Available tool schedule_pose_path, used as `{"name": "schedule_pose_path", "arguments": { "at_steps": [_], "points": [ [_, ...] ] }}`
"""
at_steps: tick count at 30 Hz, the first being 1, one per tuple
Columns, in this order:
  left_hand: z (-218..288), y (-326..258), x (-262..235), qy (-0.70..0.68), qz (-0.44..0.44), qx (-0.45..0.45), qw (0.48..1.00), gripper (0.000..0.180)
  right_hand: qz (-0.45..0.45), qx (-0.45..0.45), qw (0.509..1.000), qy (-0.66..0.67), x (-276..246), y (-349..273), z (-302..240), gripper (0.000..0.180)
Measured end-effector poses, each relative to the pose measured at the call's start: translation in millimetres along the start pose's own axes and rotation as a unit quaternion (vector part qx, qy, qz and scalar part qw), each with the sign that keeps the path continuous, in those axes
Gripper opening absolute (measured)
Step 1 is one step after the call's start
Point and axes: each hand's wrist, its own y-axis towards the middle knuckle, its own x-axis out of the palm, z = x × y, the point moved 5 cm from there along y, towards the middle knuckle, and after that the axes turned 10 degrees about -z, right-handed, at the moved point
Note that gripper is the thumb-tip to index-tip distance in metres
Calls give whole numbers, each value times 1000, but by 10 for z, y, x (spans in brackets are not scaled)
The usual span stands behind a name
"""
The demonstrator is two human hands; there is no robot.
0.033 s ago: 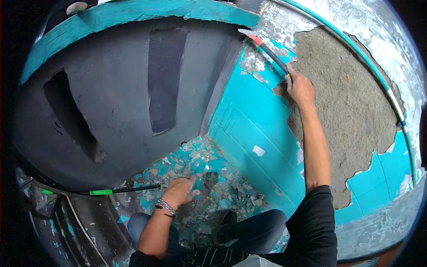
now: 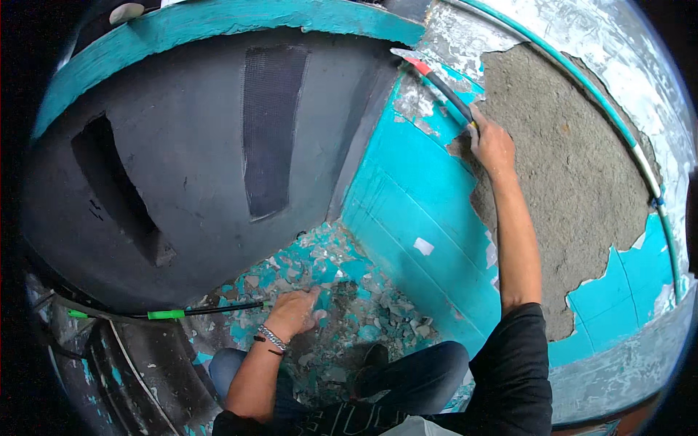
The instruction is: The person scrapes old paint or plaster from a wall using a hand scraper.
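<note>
Nothing has shifted since the earlier frame. Your left hand (image 2: 294,311) rests fingers spread and released on the paint chips (image 2: 342,291) at the floor's inner corner, bracing you, while your right hand (image 2: 493,145) is clenched around the scraper (image 2: 436,83), its blade at the teal paint's (image 2: 414,196) upper edge beside the bare plaster (image 2: 567,182).

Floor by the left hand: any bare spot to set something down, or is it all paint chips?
Crowded: chips cover the floor from the left hand to the turquoise wall. The barest strip lies along the grey wall, above the green-taped cable. The right hand holds a scraper.
</note>
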Motion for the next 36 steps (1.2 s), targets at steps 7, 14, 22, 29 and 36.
{"name": "schedule_pose_path", "arguments": {
  "at_steps": [7,14,22,29,36],
  "points": [
    [-45,-158,-80,16,22,-15,1000,54,-14,45,999,-7,-278,-474,242,43],
    [-4,-220,-113,9,56,9,998,57,-52,66,996,-41,-656,-841,496,43],
    [-142,-353,-110,2,63,-9,998,58,-63,93,992,-54,-927,-1365,730,48],
    [-12,-388,-159,-4,46,-16,999,60,14,26,989,145,-928,-1686,698,41],
    [-40,-283,-173,-17,-26,-60,998,61,-32,66,975,210,-822,-1215,1050,36]
  ]
}}
